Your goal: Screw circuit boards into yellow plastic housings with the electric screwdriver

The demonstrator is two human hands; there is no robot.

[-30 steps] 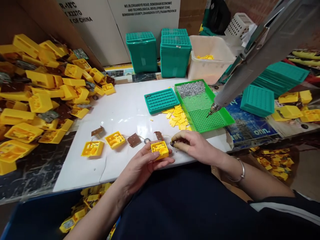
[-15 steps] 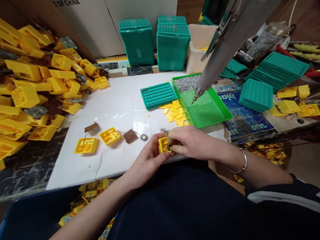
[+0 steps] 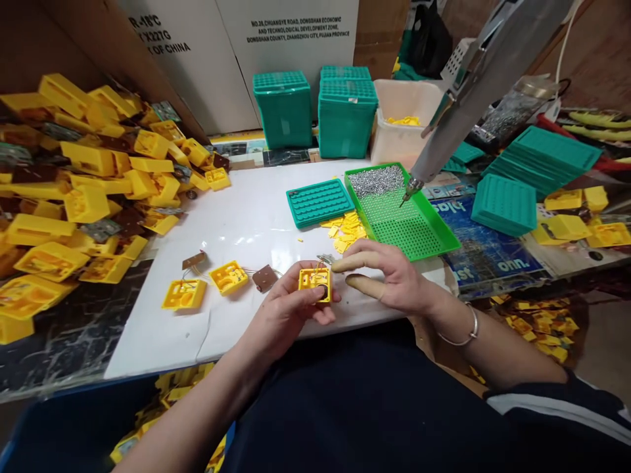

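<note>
Drawn back from the yellow housing (image 3: 308,276), right hand (image 3: 401,281) half open, empty; left hand (image 3: 276,312) clasps it above the white tabletop (image 3: 236,230); probably light, stiff-shelled, delicate inside; best held by outer walls (image 3: 330,284).

The left hand (image 3: 290,302) holds a small yellow box (image 3: 315,282), thumb on a round black part (image 3: 322,292). The right hand (image 3: 389,276) is open just right of it. Farther back sits a green tray (image 3: 404,217) with shiny metal bits (image 3: 377,180).
</note>
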